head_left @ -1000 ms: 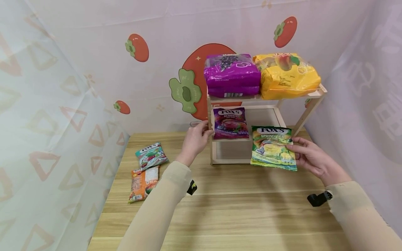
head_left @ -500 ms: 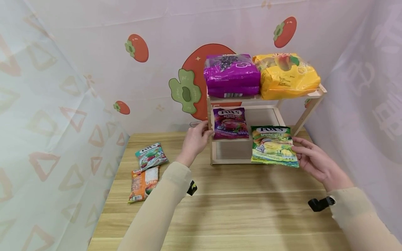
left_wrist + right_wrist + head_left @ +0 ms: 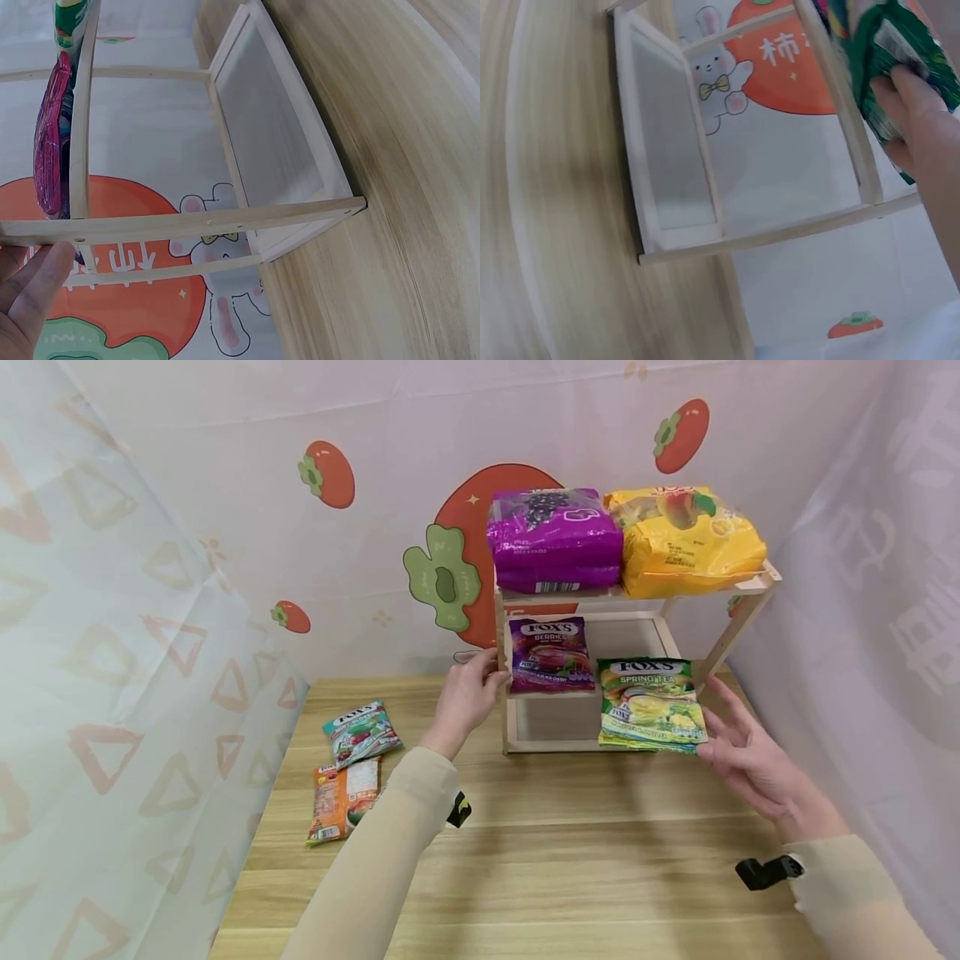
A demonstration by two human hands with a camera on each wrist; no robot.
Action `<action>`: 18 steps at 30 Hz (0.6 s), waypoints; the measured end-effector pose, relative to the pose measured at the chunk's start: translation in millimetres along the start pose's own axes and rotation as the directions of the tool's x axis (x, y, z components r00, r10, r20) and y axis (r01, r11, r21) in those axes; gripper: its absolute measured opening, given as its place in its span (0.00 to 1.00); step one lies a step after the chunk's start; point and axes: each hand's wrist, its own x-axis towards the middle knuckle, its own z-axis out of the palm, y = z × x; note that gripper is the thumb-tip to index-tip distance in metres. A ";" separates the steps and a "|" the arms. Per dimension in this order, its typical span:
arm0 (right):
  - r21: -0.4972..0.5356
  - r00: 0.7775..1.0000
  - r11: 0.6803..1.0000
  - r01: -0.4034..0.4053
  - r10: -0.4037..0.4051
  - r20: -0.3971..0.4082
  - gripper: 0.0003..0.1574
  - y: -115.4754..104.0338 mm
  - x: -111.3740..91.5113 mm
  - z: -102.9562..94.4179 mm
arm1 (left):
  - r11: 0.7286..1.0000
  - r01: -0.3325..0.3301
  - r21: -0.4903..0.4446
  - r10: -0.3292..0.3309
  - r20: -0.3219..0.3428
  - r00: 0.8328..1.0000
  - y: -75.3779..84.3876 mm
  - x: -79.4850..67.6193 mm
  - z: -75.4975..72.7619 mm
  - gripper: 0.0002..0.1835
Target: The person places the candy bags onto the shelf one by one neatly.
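A small wooden shelf rack stands on the table. My left hand grips its left front post, fingers at the middle shelf's height; the left wrist view shows the fingertips against the post. At the rack's right front, my right hand holds a green Spring Tea candy bag by its lower right edge, thumb at the corner. This bag lies over the right half of the middle shelf, its lower edge jutting forward. Beside it on that shelf is a purple Berries candy bag.
On the top shelf sit a large purple bag and a large yellow bag. To the left on the table lie a teal candy bag and an orange candy bag, edges touching. A printed cloth backdrop encloses the table.
The green candy bag has moved slightly up and inward onto the middle shelf. My right hand has shifted its fingers along the bag's right edge, thumb lower. The left hand stays put.
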 end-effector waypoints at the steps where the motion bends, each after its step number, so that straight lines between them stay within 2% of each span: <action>1: -0.032 1.000 0.999 0.023 -0.023 0.002 0.66 2.2 -0.4 0.7 | 1.000 -0.002 -0.001 0.002 -0.001 1.000 0.2 0.1 0.1 0.21; 4: -0.127 0.997 0.988 0.082 -0.082 0.003 0.67 8.3 -1.8 3.5 | 1.000 -0.007 -0.005 0.007 -0.005 1.000 0.8 -0.1 -0.1 0.20; 6: -0.235 0.994 0.967 0.102 -0.110 -0.021 0.65 11.8 -2.8 6.8 | 1.000 -0.008 -0.007 0.007 -0.005 1.000 1.0 -0.4 -0.3 0.20; 8: -0.372 0.988 0.924 0.094 -0.131 -0.076 0.62 15.0 -3.8 11.4 | 1.000 -0.005 -0.011 0.005 -0.003 1.000 1.3 -0.8 -0.5 0.20; 9: -0.455 0.984 0.887 0.078 -0.142 -0.109 0.60 16.5 -4.1 13.8 | 1.000 -0.003 -0.011 0.003 -0.002 1.000 1.4 -1.1 -0.6 0.20; 10: -0.553 0.977 0.832 0.054 -0.157 -0.141 0.57 18.0 -4.4 16.3 | 1.000 -0.002 -0.010 0.002 -0.002 1.000 1.3 -1.1 -0.6 0.21; 11: -0.646 0.968 0.763 0.027 -0.181 -0.174 0.53 19.7 -4.7 18.3 | 1.000 0.001 -0.007 -0.001 -0.003 1.000 1.1 -1.2 -0.6 0.21; 12: -0.727 0.958 0.686 0.001 -0.209 -0.196 0.49 21.4 -4.9 19.8 | 1.000 0.002 -0.005 -0.002 -0.005 1.000 1.0 -1.2 -0.5 0.21; 14: -0.854 0.936 0.520 -0.003 -0.300 -0.185 0.40 25.6 -4.4 20.5 | 1.000 0.001 0.003 -0.001 -0.008 1.000 0.7 -1.0 -0.4 0.21; 16: -0.946 0.905 0.321 0.035 -0.413 -0.106 0.30 30.4 -2.9 19.9 | 1.000 0.001 0.003 -0.001 -0.008 1.000 0.4 -0.7 0.0 0.21; 18: -0.985 0.857 0.140 0.105 -0.516 0.019 0.23 35.4 -0.4 17.9 | 1.000 0.003 -0.001 -0.003 -0.001 1.000 0.5 -0.7 0.2 0.21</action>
